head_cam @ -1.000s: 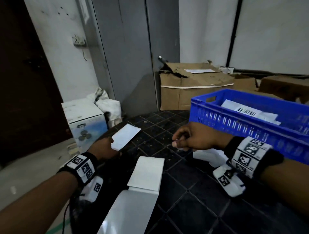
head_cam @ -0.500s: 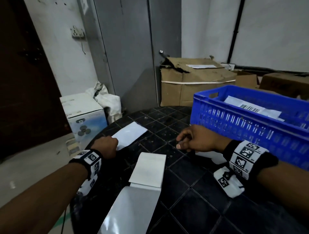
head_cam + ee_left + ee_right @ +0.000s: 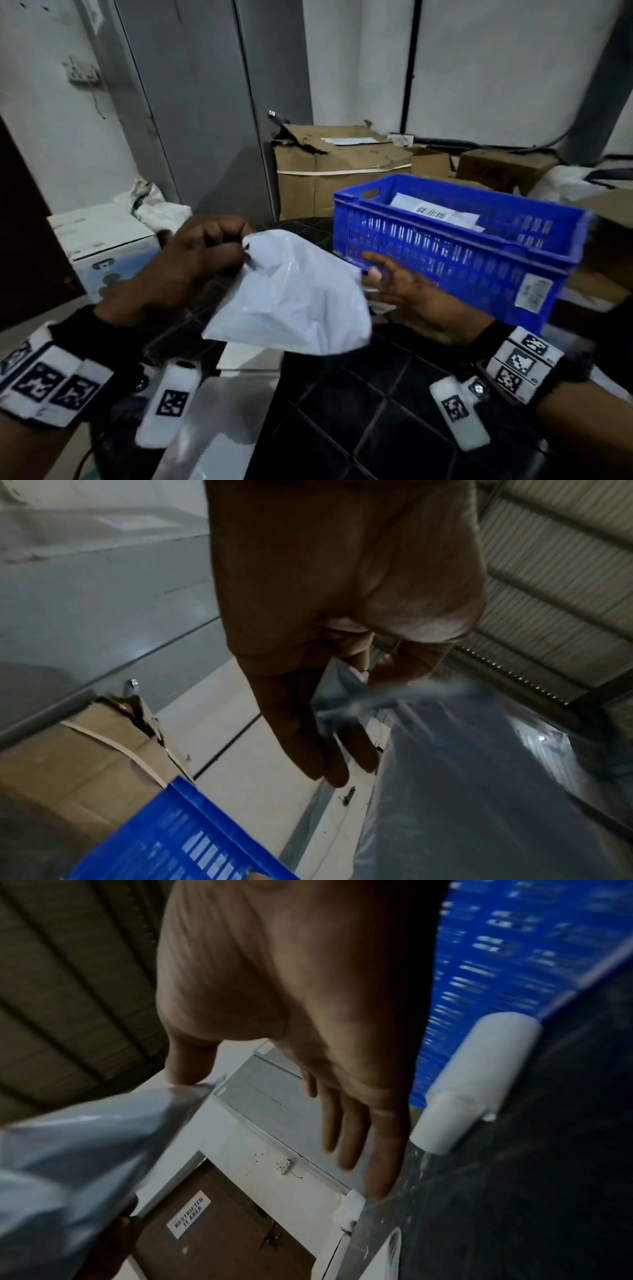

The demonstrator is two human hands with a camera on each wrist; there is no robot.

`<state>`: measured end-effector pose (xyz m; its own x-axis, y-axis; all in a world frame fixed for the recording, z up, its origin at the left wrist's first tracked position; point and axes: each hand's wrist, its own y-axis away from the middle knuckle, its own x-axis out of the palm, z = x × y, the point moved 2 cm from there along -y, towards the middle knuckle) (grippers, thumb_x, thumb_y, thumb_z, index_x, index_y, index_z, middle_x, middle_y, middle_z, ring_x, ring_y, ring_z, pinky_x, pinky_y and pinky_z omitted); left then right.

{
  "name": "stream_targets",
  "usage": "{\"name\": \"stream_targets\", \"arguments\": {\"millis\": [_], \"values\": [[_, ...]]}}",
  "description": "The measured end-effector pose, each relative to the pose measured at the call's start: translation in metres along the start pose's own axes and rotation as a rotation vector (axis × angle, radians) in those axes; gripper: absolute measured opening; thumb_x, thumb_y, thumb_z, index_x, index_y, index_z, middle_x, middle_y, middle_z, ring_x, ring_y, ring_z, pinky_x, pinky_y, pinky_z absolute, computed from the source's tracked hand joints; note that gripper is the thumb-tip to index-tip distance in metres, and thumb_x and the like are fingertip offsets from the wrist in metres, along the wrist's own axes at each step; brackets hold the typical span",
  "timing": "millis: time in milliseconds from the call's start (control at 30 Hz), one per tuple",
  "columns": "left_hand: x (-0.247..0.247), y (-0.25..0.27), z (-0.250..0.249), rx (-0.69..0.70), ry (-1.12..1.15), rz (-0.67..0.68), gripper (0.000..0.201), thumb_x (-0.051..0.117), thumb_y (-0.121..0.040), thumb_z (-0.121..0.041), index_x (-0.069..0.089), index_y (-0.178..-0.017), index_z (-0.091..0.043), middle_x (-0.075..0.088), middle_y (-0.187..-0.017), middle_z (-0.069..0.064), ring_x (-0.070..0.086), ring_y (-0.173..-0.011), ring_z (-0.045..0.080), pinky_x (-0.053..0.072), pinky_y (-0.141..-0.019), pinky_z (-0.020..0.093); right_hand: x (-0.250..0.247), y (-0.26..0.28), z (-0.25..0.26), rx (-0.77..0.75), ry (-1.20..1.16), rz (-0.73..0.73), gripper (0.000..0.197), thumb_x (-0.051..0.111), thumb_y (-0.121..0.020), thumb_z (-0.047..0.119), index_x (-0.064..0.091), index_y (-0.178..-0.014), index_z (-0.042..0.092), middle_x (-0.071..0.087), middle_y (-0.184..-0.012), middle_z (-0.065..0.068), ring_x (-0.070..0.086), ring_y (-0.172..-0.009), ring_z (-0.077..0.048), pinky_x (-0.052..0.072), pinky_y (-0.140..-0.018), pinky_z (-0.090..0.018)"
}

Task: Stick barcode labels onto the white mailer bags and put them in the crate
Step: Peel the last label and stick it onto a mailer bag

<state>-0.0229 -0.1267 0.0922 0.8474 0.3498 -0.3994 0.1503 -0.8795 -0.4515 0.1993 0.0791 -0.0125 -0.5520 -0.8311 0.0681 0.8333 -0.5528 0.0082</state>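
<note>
I noted the left hand (image 3: pixel 202 253) raised over the black gridded table (image 3: pixel 359 404), fingers curled, pinching the top corner of one crumpled white plastic mailer bag (image 3: pixel 291 294). The right hand (image 3: pixel 411 298) lay flat, fingers extended, touching the bag's far edge beside one blue slotted plastic crate (image 3: pixel 455 253).

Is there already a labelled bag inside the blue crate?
Yes, a white mailer bag with a barcode label lies inside the blue crate.
</note>
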Motion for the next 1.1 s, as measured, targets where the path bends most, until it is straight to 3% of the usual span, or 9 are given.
{"name": "stream_targets", "arguments": {"millis": [167, 300, 400, 467, 667, 800, 900, 1000, 1100], "values": [[0.048, 0.003, 0.001, -0.112, 0.136, -0.01, 0.008, 0.065, -0.071, -0.007, 0.07, -0.069, -0.013, 0.063, -0.065, 0.017, 0.057, -0.062, 0.022, 0.045, -0.06, 0.027, -0.007, 0.053, -0.019, 0.048, -0.269, 0.093, 0.079, 0.086, -0.079, 0.039, 0.053, -0.147, 0.013, 0.046, -0.146, -0.031, 0.057, -0.12, -0.042, 0.046, -0.106, -0.06], [0.072, 0.022, 0.029, -0.296, 0.168, 0.0, 0.019, 0.068, -0.085, -0.003, 0.078, -0.098, -0.014, 0.075, -0.101, 0.025, 0.066, -0.084, 0.035, 0.05, -0.075, 0.044, -0.035, 0.097, -0.032, 0.033, -0.355, -0.006, 0.074, 0.091, -0.076, 0.023, 0.059, -0.141, 0.015, 0.051, -0.138, -0.028, 0.036, -0.125, -0.044, 0.031, -0.112, -0.063], [0.088, 0.045, 0.044, -0.417, 0.173, 0.046, 0.028, 0.065, -0.093, 0.001, 0.077, -0.11, -0.019, 0.077, -0.105, 0.019, 0.073, -0.083, 0.027, 0.057, -0.069, 0.035, -0.051, 0.124, -0.037, 0.1, -0.16, -0.123, 0.069, 0.082, -0.08, -0.001, 0.057, -0.141, 0.019, 0.07, -0.122, -0.019, 0.066, -0.101, -0.032, 0.062, -0.075, -0.041], [0.098, 0.06, 0.055, -0.497, 0.216, 0.082, 0.024, 0.074, -0.09, -0.013, 0.075, -0.114, -0.019, 0.076, -0.108, 0.021, 0.073, -0.092, 0.033, 0.055, -0.083, 0.044, -0.06, 0.134, -0.039, 0.133, 0.036, -0.211, 0.066, 0.077, -0.081, -0.004, 0.058, -0.138, 0.021, 0.075, -0.104, -0.008, 0.071, -0.081, -0.015, 0.059, -0.058, -0.026], [0.13, 0.098, 0.097, -0.568, -0.14, 0.116, 0.014, 0.065, -0.1, -0.022, 0.078, -0.094, -0.025, 0.079, -0.097, 0.005, 0.073, -0.091, 0.024, 0.054, -0.081, 0.03, -0.071, 0.125, -0.054, 0.214, 0.344, -0.233, 0.058, 0.079, -0.079, -0.01, 0.061, -0.128, 0.015, 0.074, -0.086, -0.007, 0.062, -0.069, -0.016, 0.05, -0.05, -0.025], [0.13, 0.109, 0.087, -0.451, -0.87, -0.032, 0.02, 0.067, -0.092, -0.045, 0.064, -0.108, -0.034, 0.073, -0.103, -0.007, 0.071, -0.091, 0.02, 0.057, -0.076, 0.039, -0.074, 0.112, -0.058, 0.119, 0.795, -0.304, 0.059, 0.083, -0.081, 0.009, 0.06, -0.134, 0.018, 0.075, -0.095, 0.004, 0.068, -0.079, -0.012, 0.059, -0.081, -0.033], [0.15, 0.114, 0.059, -0.187, -0.812, -0.047, 0.034, 0.062, -0.089, -0.053, 0.065, -0.118, -0.036, 0.072, -0.111, -0.012, 0.07, -0.1, 0.016, 0.055, -0.08, 0.034, -0.056, 0.125, -0.054, -0.155, 1.17, -0.328, 0.062, 0.079, -0.087, 0.032, 0.056, -0.143, 0.017, 0.069, -0.127, -0.001, 0.065, -0.113, -0.015, 0.044, -0.097, -0.021], [0.188, 0.119, 0.046, -0.148, -0.695, 0.254, 0.075, 0.038, -0.087, -0.077, 0.051, -0.146, -0.031, 0.057, -0.147, -0.009, 0.051, -0.136, 0.01, 0.043, -0.109, 0.029, -0.02, 0.144, -0.074, -0.14, 1.317, -0.01, 0.094, 0.045, -0.093, 0.076, 0.029, -0.161, 0.012, 0.023, -0.168, -0.001, 0.017, -0.156, -0.014, 0.016, -0.124, -0.027], [0.221, 0.127, 0.06, -0.23, -0.799, 0.63, 0.111, 0.012, -0.078, -0.088, 0.002, -0.165, -0.019, -0.006, -0.172, 0.0, -0.01, -0.157, 0.012, 0.002, -0.128, 0.032, -0.004, 0.16, -0.104, 0.063, 1.521, 0.19, 0.129, -0.013, -0.065, 0.099, -0.005, -0.164, 0.016, -0.021, -0.169, 0.002, -0.023, -0.154, -0.01, 0.0, -0.127, -0.046]]}}
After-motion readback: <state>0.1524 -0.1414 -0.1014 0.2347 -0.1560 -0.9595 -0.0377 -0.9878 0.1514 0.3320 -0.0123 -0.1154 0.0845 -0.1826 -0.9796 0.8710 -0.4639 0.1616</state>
